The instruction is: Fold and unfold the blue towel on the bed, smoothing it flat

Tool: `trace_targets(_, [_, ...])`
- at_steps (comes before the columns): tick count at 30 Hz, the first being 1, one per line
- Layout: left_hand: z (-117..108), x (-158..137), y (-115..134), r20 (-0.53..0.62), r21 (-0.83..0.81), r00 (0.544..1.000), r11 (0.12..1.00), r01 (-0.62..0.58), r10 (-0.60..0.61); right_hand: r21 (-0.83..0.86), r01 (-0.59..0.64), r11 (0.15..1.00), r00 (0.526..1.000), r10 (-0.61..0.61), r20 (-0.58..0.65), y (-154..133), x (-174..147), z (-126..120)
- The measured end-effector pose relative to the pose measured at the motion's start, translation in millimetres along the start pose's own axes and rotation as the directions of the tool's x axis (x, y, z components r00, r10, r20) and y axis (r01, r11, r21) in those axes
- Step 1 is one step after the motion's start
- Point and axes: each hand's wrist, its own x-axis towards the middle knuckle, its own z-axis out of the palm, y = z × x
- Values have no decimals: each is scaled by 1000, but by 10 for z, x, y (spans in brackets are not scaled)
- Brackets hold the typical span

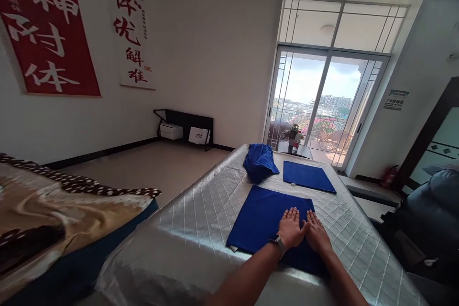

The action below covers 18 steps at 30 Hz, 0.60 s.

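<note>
the left hand (291, 229) and right hand (318, 235) lie palms down, fingers straight and close together, gripping nothing, on a flat blue cloth (260, 215) by the near edge of a plastic-covered mattress (201, 220). a second blue cloth (308, 176) toward the far right corner lies flat, seemingly done; crumpled blue fabric (260, 161) at the far left corner looks left to do. a red scroll (53, 33) shows 神附体, a white scroll (131, 38) 牌优解难; a wall notice (395, 99) is mostly too small to read.
</note>
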Motion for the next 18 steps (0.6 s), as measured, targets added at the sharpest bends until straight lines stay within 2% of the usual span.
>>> trace_targets(3, [-91,-73,-273,-26,31,993,993,118,-117,12,-16,1000,1000,16,9,-2,23,4])
trace_targets(8, [-497,-366,-968,-105,131,946,939,318,-306,39,-45,998,999,45,9,-7,43,34])
trace_targets(11, [-690,-549,-1313,-123,168,918,904,394,-377,29,-49,998,999,49,20,-6,38,51])
trace_targets(14, [-761,-672,-1514,-109,173,909,893,415,-401,-2,-43,999,998,43,40,-1,65,16])
trace_targets(18, [-749,-712,-1581,-114,180,914,897,404,-389,-7,-31,999,999,31,16,-13,222,-170])
